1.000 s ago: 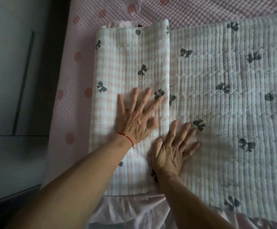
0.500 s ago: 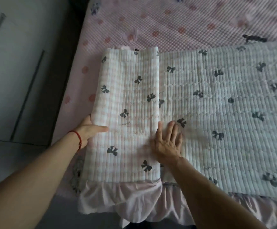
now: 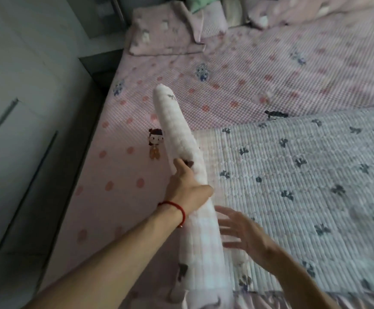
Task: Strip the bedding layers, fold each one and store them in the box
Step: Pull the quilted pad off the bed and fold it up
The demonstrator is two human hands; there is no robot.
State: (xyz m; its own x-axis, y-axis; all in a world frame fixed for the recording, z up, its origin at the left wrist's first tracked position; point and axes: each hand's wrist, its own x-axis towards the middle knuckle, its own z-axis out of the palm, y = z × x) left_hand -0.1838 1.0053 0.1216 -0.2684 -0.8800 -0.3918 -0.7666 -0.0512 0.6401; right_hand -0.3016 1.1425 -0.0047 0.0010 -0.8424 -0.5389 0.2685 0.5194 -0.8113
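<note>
Two hands share this fold: your left hand (image 3: 187, 186) grips the quilt's (image 3: 304, 186) raised folded edge (image 3: 177, 128), your right hand (image 3: 240, 234) hovers open, ready to flatten it.

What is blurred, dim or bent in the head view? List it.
Head view: the right hand is motion-smeared, its fingers ghosted; the far pillows and the upper right bedsheet are soft and streaked; the light is dim, greyer on the flat quilt; the wide lens bends the wardrobe lines; the left hand stays fairly sharp.
</note>
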